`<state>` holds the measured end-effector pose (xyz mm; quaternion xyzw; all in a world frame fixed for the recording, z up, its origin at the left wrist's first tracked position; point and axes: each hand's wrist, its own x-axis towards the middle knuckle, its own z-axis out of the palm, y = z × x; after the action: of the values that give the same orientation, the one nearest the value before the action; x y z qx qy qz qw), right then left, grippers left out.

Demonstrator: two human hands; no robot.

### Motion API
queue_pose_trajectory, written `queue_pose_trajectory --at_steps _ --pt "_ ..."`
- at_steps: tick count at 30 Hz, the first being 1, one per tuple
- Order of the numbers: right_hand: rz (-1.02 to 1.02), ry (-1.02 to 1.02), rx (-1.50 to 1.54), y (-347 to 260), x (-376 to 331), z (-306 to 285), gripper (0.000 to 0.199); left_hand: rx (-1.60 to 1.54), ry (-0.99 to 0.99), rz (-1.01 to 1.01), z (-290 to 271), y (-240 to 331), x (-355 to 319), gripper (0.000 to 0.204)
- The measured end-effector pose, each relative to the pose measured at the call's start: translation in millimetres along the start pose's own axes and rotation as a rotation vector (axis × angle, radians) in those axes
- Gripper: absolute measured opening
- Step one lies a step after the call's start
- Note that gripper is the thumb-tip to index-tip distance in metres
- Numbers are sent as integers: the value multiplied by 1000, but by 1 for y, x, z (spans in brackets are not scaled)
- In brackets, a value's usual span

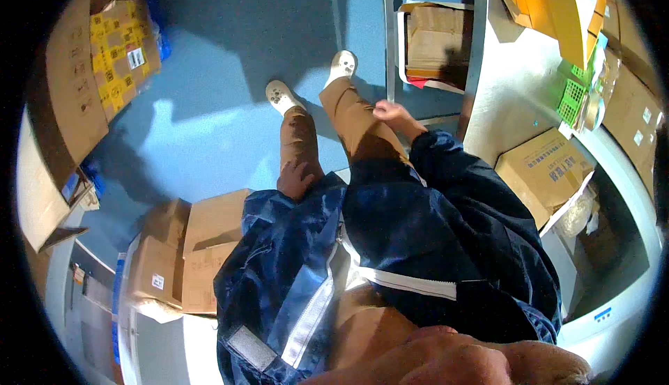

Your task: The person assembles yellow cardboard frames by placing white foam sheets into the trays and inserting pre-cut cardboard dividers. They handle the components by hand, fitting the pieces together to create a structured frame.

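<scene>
resting over the left leg of the brown trousers, the left hand is loosely open with its fingers lightly spread, and no object is visible in it. the right hand, at the right trouser leg and near the metal post of a rack, is loosely curled; its palm is out of view, so whether it encloses anything small cannot be told. the likeliest fault is unintended contact: an outward swing of the right hand could strike the post, and the loose dark right sleeve could catch the printed carton beside the pale surface. a careless step to the right could bring a white shoe against the rack. the yellow-orange envelopes appear unevenly stacked near the green basket; a knock could make them slide. a turn of the body could push the left-side carton, which stands close to the left sleeve. the contents of that carton are not visible. shadow obscures part of the cardboard in the rack, the dark rim cuts off the outer cartons, and whether the person stands or sits cannot be determined.
</scene>
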<state>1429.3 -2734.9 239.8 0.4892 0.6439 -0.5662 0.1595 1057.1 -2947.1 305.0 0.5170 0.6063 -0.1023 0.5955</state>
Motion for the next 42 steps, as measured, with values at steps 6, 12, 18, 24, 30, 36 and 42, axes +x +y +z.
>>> queue_pose_trajectory --at_steps 6,12,18,24,30,36,42 --pt "322 448 167 43 119 -72 39 0 172 -100 -20 23 50 47" --pt "521 787 253 212 261 -170 60 -582 203 -144 78 34 151 31" --pt "549 989 358 166 315 -185 58 -668 -140 -122 113 49 154 30" --pt "536 999 44 187 297 -195 27 -624 233 -72 88 56 158 21" --pt "145 909 973 3 180 -133 25 -1160 -1 -224 91 57 182 30" --pt "103 423 1213 -91 60 4 22 -1725 -59 -100 -79 100 264 64" --pt "188 -36 1080 -59 19 32 31 -1916 -351 109 -131 116 291 62"
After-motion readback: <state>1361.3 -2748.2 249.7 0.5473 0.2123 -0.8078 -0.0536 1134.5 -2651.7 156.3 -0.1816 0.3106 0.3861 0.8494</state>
